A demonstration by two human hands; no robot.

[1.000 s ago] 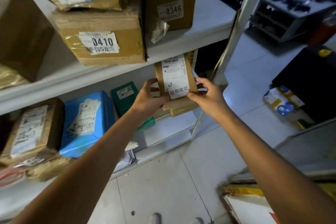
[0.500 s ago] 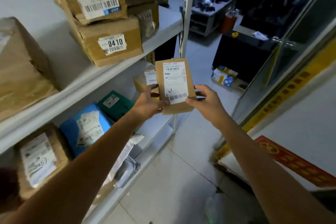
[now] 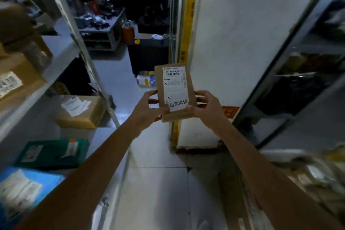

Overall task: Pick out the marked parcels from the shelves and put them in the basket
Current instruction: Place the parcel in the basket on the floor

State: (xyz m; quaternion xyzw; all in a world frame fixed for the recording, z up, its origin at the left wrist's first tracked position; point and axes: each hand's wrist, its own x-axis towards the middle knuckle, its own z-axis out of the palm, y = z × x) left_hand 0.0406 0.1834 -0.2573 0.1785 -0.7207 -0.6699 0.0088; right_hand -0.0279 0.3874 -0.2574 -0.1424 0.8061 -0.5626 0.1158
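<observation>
Since they've swung away from the shelves (image 3: pixel 56 70), left hand (image 3: pixel 149 110) and right hand (image 3: pixel 204 105) pinch the ticked parcel (image 3: pixel 174 91) by its edges; basket next, I'd say

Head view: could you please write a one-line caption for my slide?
Left hand and right hand hold a tick-marked brown parcel upright beside the shelves.

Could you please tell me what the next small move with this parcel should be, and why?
Probably look round for the basket, which is not in view, and carry the parcel there. The left hand and right hand grip its sides, clear of the shelf, and its label bears a handwritten tick, so it seems a marked one.
</observation>
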